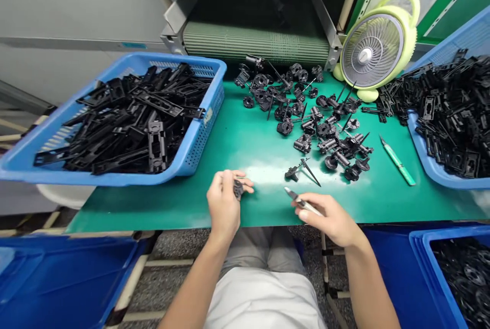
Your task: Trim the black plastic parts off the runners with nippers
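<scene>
A green desk [184, 206] holds two blue baskets [206, 109] heaped with black plastic parts [130, 120]. Loose parts [306, 120] lie between them, near a fan [373, 51] and a green craft knife [398, 161]. Above the desk, the left hand [224, 204] pinches a small black part [238, 190] in its fingers [243, 181]; the right hand [325, 219] grips a steel-bladed knife [296, 200].

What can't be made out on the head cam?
Head view:
Black part in the left hand: mostly hidden by that hand.
Metal tool in the right hand: rear end hidden by that hand, exact type unclear.
Black parts in the lower-right blue crate: cut off by the frame edge.
Blue basket at right: cut off by the frame edge.
</scene>
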Demonstrator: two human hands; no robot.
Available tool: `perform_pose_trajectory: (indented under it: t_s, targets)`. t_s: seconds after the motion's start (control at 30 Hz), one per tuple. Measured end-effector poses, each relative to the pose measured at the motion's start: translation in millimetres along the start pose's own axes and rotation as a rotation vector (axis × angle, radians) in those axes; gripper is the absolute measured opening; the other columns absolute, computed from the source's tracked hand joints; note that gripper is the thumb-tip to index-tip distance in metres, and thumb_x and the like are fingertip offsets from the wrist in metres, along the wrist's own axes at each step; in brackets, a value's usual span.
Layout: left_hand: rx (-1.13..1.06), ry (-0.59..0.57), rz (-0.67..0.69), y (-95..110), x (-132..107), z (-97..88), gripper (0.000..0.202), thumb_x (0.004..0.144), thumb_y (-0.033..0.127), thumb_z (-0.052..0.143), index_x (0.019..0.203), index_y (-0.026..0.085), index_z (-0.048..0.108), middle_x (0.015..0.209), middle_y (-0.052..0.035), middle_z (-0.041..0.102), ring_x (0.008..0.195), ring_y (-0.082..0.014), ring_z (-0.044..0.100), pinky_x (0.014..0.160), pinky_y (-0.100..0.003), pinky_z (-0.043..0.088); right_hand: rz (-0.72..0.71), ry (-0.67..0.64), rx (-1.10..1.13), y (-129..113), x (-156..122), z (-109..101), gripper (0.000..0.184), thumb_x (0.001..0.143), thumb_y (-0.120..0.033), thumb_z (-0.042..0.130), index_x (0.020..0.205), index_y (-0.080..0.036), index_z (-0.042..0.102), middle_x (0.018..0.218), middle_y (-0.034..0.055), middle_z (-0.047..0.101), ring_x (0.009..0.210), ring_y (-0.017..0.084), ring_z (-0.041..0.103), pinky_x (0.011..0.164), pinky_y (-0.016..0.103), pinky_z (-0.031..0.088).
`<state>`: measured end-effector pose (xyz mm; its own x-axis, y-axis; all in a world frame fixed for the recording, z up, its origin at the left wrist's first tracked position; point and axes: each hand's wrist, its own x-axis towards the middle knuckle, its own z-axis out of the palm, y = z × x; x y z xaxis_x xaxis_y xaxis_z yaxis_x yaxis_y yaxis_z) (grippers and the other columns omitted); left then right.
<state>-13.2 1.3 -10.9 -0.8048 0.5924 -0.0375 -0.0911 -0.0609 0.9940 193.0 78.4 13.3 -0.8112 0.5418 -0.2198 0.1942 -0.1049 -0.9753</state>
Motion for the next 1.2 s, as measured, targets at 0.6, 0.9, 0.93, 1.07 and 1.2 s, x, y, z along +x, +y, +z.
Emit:
perform_pose_trajectory:
  t_s: [0.6,0.9,0.93,1.07,1.2]
  targets:
    - [0.092,-0.352,-0.143,14.5,-21.8,52.6,0.035,0.087,0.05,0.053,0.073,0.018,0.053,0.05,0.005,0.049,0.039,-0.0075,0.041,0.039,-0.02,0.033,-0.215,0.03,0.043,21.3,-46.3,-2.6,0.028,0.085,-0.039,0.062,0.104,-0.019,0.066,0.093,0.0081,0.061,0.084,0.023,0.057,0.08,0.036,0.047]
    - [-0.041,-0.464,-0.278,33.2,-62.0,46.7,0.041,0.087,0.056,0.053,0.071,0.019,0.047,0.05,0.0065,0.047,0.039,-0.0062,0.04,0.037,-0.017,0.032,-0.134,0.277,-0.056,1.9,-41.4,29.0,0.022,0.09,-0.03,0.056,0.107,-0.021,0.066,0.103,0.0071,0.061,0.099,0.022,0.056,0.09,0.031,0.044]
    - [-0.036,-0.458,-0.272,32.9,-64.1,46.4,0.041,0.088,0.057,0.05,0.072,0.02,0.047,0.049,0.0067,0.047,0.039,-0.0064,0.04,0.037,-0.017,0.033,-0.134,0.288,-0.039,1.2,-39.6,29.6,0.023,0.09,-0.031,0.055,0.107,-0.021,0.066,0.102,0.0068,0.061,0.098,0.022,0.057,0.09,0.03,0.044]
    - [0.011,-0.43,-0.238,32.6,-67.1,44.9,0.045,0.089,0.061,0.045,0.07,0.02,0.044,0.049,0.0059,0.047,0.039,-0.0074,0.04,0.038,-0.019,0.033,-0.099,0.267,0.052,-1.0,-37.3,33.8,0.027,0.092,-0.038,0.053,0.105,-0.018,0.066,0.096,0.0065,0.062,0.091,0.021,0.057,0.087,0.03,0.045]
    - [0.06,-0.451,-0.203,33.3,-64.4,42.2,0.047,0.087,0.062,0.047,0.066,0.02,0.043,0.05,0.0049,0.046,0.041,-0.0085,0.04,0.038,-0.02,0.034,-0.099,0.238,0.165,-2.8,-38.1,41.8,0.032,0.091,-0.044,0.053,0.102,-0.016,0.065,0.097,0.0075,0.062,0.092,0.022,0.057,0.085,0.03,0.045]
